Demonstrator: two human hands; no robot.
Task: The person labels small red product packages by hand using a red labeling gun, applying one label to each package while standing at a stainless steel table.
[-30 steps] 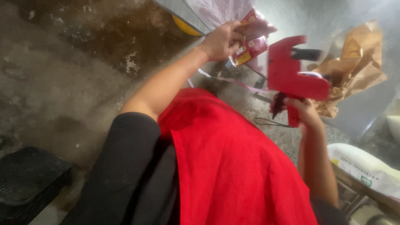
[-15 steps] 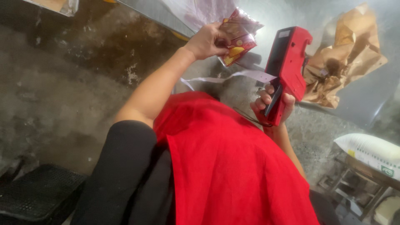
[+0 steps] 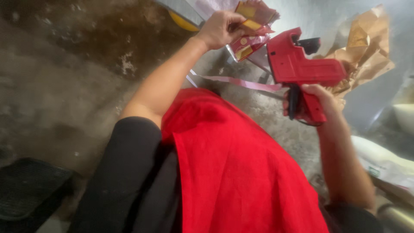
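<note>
Rough stained concrete floor [image 3: 56, 82] is filling the left side, a black mat [image 3: 26, 190] lying at its bottom-left corner. Person is wearing a red apron [image 3: 241, 172]. Left hand [image 3: 220, 28] is pinching red-and-yellow snack packets [image 3: 252, 26] up top, fingers pressed on them. Right hand [image 3: 312, 97] is gripping the handle of a red label gun [image 3: 302, 69], fingers wrapped tight, just right of the packets. Crumpled brown paper [image 3: 366, 47] is sitting behind. Since half a second ago, the gun is swinging level and closer to the packets.
</note>
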